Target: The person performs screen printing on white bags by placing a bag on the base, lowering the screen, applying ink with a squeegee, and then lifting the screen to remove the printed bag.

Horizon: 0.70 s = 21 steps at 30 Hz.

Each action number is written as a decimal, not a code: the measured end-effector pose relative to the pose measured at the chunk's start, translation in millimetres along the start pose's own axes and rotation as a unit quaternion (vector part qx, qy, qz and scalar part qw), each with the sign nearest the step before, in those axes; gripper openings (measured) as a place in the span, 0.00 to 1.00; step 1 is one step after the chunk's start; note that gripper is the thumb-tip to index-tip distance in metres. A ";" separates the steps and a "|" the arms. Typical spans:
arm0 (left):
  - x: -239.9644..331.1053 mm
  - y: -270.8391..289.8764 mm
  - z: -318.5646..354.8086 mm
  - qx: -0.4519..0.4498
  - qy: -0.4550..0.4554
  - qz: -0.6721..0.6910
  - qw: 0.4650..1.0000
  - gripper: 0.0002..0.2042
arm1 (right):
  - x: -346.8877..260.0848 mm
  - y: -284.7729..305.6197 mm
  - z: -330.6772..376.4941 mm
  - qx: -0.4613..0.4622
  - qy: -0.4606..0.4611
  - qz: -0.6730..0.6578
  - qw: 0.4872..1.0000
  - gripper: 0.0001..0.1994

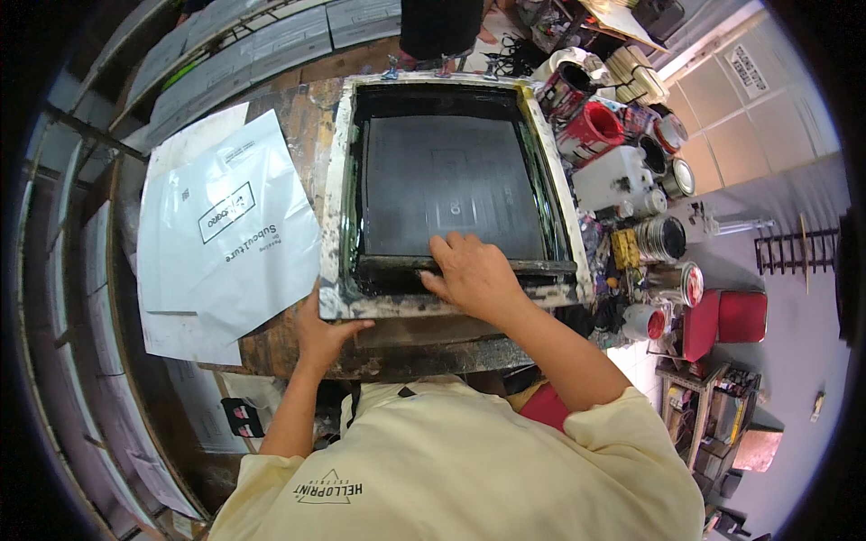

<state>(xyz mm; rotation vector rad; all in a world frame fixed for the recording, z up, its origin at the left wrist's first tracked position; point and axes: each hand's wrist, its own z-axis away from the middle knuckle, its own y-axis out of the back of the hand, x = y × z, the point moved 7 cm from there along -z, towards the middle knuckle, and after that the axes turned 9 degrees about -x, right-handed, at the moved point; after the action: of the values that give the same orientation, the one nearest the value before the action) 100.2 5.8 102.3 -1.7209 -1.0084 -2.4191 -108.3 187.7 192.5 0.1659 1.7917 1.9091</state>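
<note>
A screen printing frame with a paint-stained pale rim lies on the worktable before me. Its dark grey mesh shows a faint rectangular design, and black ink lines the inner edges. Across the near end of the mesh lies a long dark squeegee. My right hand is closed over the squeegee's middle, fingers on its far side and thumb to the left. At the near left corner, my left hand grips the frame, its thumb along the near edge; its other fingers are mostly hidden.
White printed plastic sheets lie stacked left of the frame. Ink cans, including a red-stained one, and a white jug crowd the right side. Small clamps line the far edge. Racks stand left, a red chair right.
</note>
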 end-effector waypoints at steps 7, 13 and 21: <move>140.0 53.6 -38.7 0.090 -0.279 0.335 0.895 0.46 | -31.9 162.8 -2.5 0.267 0.005 0.124 0.956 0.16; -39.2 -18.4 -70.2 -0.052 -0.151 -0.082 0.984 0.12 | -35.3 223.4 -34.9 0.317 0.022 0.130 0.939 0.15; -46.5 -39.8 -78.7 -0.085 -0.235 -0.177 0.952 0.10 | 8.2 261.6 -54.1 0.295 0.004 0.135 0.946 0.25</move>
<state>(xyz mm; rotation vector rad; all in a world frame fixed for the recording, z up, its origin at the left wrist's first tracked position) 37.9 -18.2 28.3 -2.4479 -1.2814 -2.3981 -211.5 143.6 435.1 0.6398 2.4000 1.4717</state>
